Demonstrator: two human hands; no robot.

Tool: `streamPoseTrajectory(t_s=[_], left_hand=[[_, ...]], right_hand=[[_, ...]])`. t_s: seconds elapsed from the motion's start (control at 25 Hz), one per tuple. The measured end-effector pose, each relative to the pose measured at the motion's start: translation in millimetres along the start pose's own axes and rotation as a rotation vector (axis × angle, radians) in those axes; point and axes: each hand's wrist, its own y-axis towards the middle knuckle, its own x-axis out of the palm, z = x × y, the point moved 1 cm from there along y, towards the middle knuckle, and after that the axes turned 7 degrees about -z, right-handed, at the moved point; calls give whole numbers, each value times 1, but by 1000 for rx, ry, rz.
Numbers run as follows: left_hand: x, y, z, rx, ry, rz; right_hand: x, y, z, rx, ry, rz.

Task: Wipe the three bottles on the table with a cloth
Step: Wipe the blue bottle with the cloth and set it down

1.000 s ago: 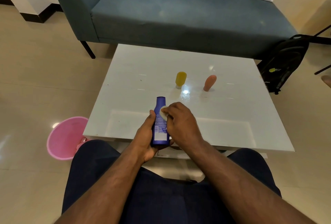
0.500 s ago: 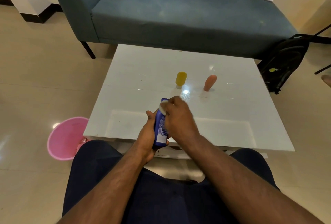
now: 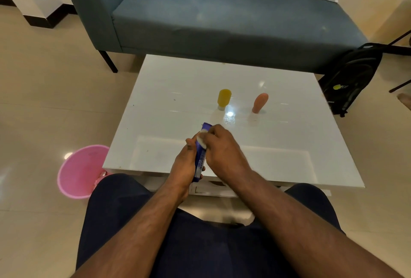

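My left hand (image 3: 185,164) grips a blue bottle (image 3: 200,162) above the near edge of the white table (image 3: 289,144). The bottle is turned edge-on and mostly hidden between my hands. My right hand (image 3: 222,151) presses a small white cloth (image 3: 202,138) against the bottle's upper part. A yellow bottle (image 3: 224,98) stands upside down on its cap at the table's middle. An orange-pink bottle (image 3: 259,102) stands to its right, leaning slightly.
A pink bucket (image 3: 81,171) sits on the floor left of the table. A blue sofa (image 3: 222,20) runs behind the table. A black backpack (image 3: 351,77) leans at the right. My knees are against the table's near edge.
The blue bottle has rotated in my left hand from label-up to edge-on. My right hand with the cloth has slid up toward the bottle's top.
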Motion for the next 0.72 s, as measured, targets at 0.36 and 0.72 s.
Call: streamPoseTrajectory(t_s=[0.36, 0.72], left_hand=[[-4, -5, 3, -81, -594, -41], [-8, -10, 9, -237, -821, -36]], right_hand=[[22, -30, -26, 6, 187, 53], [20, -26, -18, 74, 198, 7]])
